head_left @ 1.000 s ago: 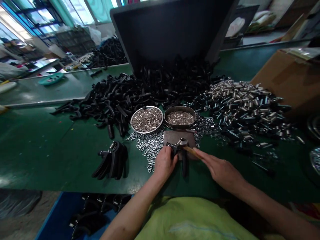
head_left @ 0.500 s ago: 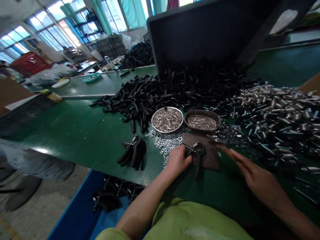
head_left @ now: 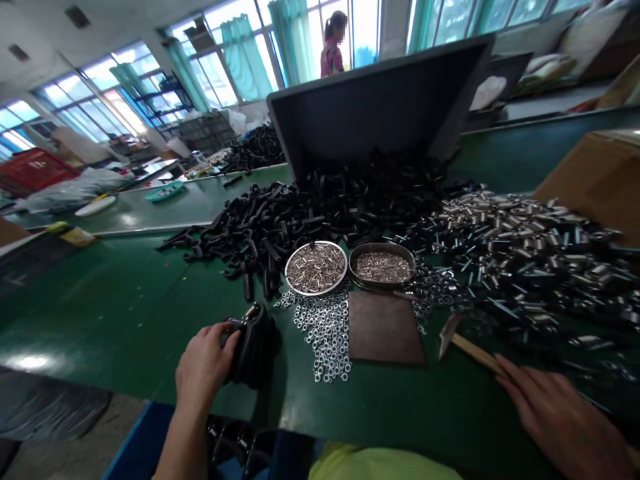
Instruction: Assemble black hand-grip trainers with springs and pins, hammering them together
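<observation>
My left hand [head_left: 203, 367] is closed around a black spring clamp [head_left: 255, 317] with a metal spring at its top. That clamp sits against a stack of like clamps at the front of the green table; its lower part is hidden. In my right hand [head_left: 560, 413] is the wooden handle of a hammer [head_left: 473, 352], whose head lies low over the table. A bare brown metal plate [head_left: 385, 328] lies between my hands. Several small washers or nuts [head_left: 320, 333] are spread along its left side.
A round dish of small metal pins [head_left: 317, 268] and an oval tin of tiny metal parts [head_left: 383, 265] stand behind the plate. Black plastic clamp parts [head_left: 270, 227] spill from a tipped grey bin [head_left: 370, 110]. Springs [head_left: 525, 233] heap at right. A person [head_left: 333, 50] is near the windows.
My left hand has carried the clamp from the plate left to the stack. My right hand has moved the hammer away from the plate. The view has shifted, and a person now shows.
</observation>
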The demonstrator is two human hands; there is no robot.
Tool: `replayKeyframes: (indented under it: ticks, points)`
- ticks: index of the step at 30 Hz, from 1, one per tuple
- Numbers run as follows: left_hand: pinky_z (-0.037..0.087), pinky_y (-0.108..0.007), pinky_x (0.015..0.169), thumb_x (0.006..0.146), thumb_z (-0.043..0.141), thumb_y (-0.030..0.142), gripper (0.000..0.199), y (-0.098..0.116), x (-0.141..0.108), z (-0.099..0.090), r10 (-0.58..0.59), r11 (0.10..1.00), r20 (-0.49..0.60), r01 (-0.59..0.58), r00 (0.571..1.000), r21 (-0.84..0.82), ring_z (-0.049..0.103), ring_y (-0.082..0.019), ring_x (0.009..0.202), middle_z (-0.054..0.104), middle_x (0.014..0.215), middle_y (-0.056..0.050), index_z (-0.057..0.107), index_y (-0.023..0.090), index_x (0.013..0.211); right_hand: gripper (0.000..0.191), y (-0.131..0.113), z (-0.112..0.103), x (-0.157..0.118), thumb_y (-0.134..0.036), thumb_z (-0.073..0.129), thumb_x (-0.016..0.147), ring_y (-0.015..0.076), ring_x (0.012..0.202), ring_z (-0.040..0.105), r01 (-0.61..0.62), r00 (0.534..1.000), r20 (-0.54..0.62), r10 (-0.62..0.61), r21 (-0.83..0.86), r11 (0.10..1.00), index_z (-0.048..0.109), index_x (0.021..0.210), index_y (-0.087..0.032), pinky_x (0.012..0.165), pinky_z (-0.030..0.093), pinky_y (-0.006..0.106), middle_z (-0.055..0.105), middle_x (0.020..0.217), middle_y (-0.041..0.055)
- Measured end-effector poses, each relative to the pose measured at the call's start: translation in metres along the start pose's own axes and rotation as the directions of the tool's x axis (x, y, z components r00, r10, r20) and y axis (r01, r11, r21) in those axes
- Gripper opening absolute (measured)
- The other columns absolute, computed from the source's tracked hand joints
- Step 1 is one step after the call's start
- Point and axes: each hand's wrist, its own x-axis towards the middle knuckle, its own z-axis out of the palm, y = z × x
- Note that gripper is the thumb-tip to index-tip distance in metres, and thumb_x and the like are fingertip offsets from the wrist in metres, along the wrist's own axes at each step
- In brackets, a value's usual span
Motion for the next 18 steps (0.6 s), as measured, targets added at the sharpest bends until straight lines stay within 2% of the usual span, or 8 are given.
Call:
replayKeyframes:
  ticks: [2, 4, 7, 8, 9, 13, 15, 18]
  points:
    - [0.045, -0.036, 0.076, 0.086, 0.043, 0.04, 0.036, 0.034, 0.004, 0.001, 0.092, 0.995, -0.139, -0.097, 0.986, -0.029, 0.057, -0.029, 0.099, 0.061, 0.11, -0.012, 0.061, 0.019, 0.109, 0.044, 0.001, 0.004, 0.005, -0.036, 0.031, 0.09, 0.0278, 0.079, 0.059, 0.08, 0.997, 0.029, -0.078, -0.077, 0.994, 0.071, 0.099, -0.021, 0.062, 0.046, 0.041, 0.068, 0.088, 0.0135]
    - [0.044, -0.035, 0.085, 0.086, 0.047, 0.034, 0.03, 0.085, 0.014, 0.004, 0.297, 0.933, -0.204, -0.329, 0.933, -0.145, 0.056, -0.025, 0.1, 0.063, 0.108, -0.01, 0.062, 0.019, 0.106, 0.045, 0.001, 0.01, 0.011, -0.037, 0.03, 0.091, 0.0284, 0.083, 0.059, 0.114, 0.993, 0.023, -0.113, -0.073, 0.991, 0.071, 0.097, -0.02, 0.066, 0.048, 0.042, 0.067, 0.089, 0.0142]
    - [0.041, -0.033, 0.092, 0.085, 0.049, 0.025, 0.022, 0.179, 0.044, 0.017, 0.611, 0.724, -0.202, -0.644, 0.765, -0.249, 0.055, -0.022, 0.102, 0.065, 0.106, -0.006, 0.065, 0.021, 0.1, 0.041, -0.002, 0.017, 0.028, -0.036, 0.033, 0.092, 0.0254, 0.088, 0.06, 0.123, 0.992, -0.009, -0.123, 0.054, 0.991, 0.07, 0.099, -0.02, 0.075, 0.049, 0.04, 0.067, 0.092, 0.0114]
    - [0.04, -0.034, 0.093, 0.085, 0.049, 0.023, 0.023, 0.212, 0.056, 0.023, 0.675, 0.672, -0.176, -0.695, 0.717, -0.255, 0.054, -0.022, 0.104, 0.064, 0.108, -0.006, 0.065, 0.022, 0.101, 0.039, -0.005, 0.018, 0.035, -0.035, 0.035, 0.093, 0.0244, 0.088, 0.06, 0.118, 0.993, -0.015, -0.117, 0.098, 0.988, 0.07, 0.1, -0.02, 0.077, 0.05, 0.039, 0.066, 0.093, 0.0108]
    - [0.039, -0.034, 0.094, 0.084, 0.049, 0.021, 0.025, 0.242, 0.07, 0.029, 0.702, 0.652, -0.142, -0.71, 0.698, -0.265, 0.053, -0.022, 0.106, 0.064, 0.11, -0.006, 0.065, 0.022, 0.104, 0.037, -0.007, 0.019, 0.042, -0.034, 0.036, 0.093, 0.0235, 0.088, 0.06, 0.108, 0.994, -0.021, -0.106, 0.137, 0.985, 0.07, 0.101, -0.02, 0.078, 0.05, 0.038, 0.066, 0.093, 0.0105]
    - [0.037, -0.038, 0.096, 0.077, 0.056, 0.018, 0.023, 0.336, 0.116, 0.053, 0.676, 0.702, -0.023, -0.654, 0.736, -0.283, 0.049, -0.027, 0.111, 0.062, 0.112, -0.013, 0.068, 0.016, 0.096, 0.031, -0.012, 0.014, 0.072, -0.027, 0.04, 0.091, 0.0207, 0.088, 0.06, 0.045, 0.999, -0.01, -0.044, 0.245, 0.968, 0.069, 0.1, -0.021, 0.075, 0.052, 0.035, 0.065, 0.093, 0.0095]
    - [0.037, -0.042, 0.094, 0.07, 0.061, 0.016, 0.022, 0.362, 0.131, 0.063, 0.638, 0.735, 0.007, -0.607, 0.77, -0.304, 0.048, -0.032, 0.112, 0.061, 0.111, -0.019, 0.069, 0.012, 0.09, 0.029, -0.006, 0.01, 0.085, -0.025, 0.041, 0.091, 0.02, 0.089, 0.06, 0.001, 1.0, 0.008, -0.003, 0.262, 0.965, 0.069, 0.1, -0.021, 0.075, 0.052, 0.034, 0.065, 0.094, 0.0089]
    - [0.034, -0.049, 0.094, 0.061, 0.068, 0.014, 0.021, 0.378, 0.143, 0.074, 0.583, 0.763, 0.043, -0.528, 0.811, -0.373, 0.046, -0.038, 0.113, 0.061, 0.108, -0.022, 0.068, 0.011, 0.082, 0.029, 0.013, 0.007, 0.103, -0.023, 0.041, 0.091, 0.0207, 0.089, 0.059, -0.071, 0.997, 0.029, 0.066, 0.218, 0.973, 0.069, 0.098, -0.019, 0.079, 0.051, 0.036, 0.065, 0.095, 0.0092]
